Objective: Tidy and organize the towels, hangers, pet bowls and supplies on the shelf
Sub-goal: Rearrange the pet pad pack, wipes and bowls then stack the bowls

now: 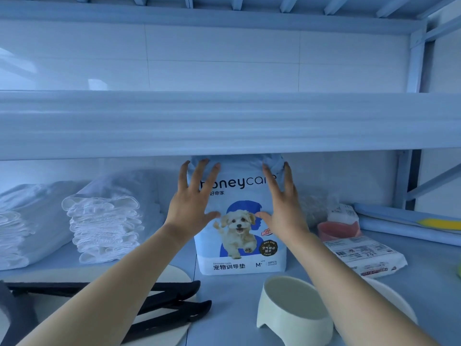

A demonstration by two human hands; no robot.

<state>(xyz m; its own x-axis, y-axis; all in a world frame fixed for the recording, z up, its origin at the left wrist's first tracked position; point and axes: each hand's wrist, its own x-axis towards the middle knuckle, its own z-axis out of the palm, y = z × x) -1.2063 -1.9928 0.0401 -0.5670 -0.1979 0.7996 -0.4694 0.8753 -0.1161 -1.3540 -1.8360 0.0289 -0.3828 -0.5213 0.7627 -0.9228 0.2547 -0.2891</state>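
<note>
Head view: the fingers (199, 176) of the left hand (192, 203) are straight and spread wide, laid on the upper left of the training-pad pack (239, 255). The fingers of the right hand (282, 211) are spread the same way on its upper right, and neither hand curls round anything. Both thumbs point inward toward the printed dog. The pack stands upright in the middle of the shelf (232, 308), toward its back edge, its top hidden behind the upper shelf beam (224, 123). Just right of it at the back sits a pink bowl (336, 229), with a flat labelled packet (366, 255) in front of that. Two stacks of folded white towels (104, 221) fill the back left. Black hangers (172, 295) lie along the front left edge, partly under the left forearm. A cream pet bowl (294, 313) stands at the front edge, between the forearms.
</note>
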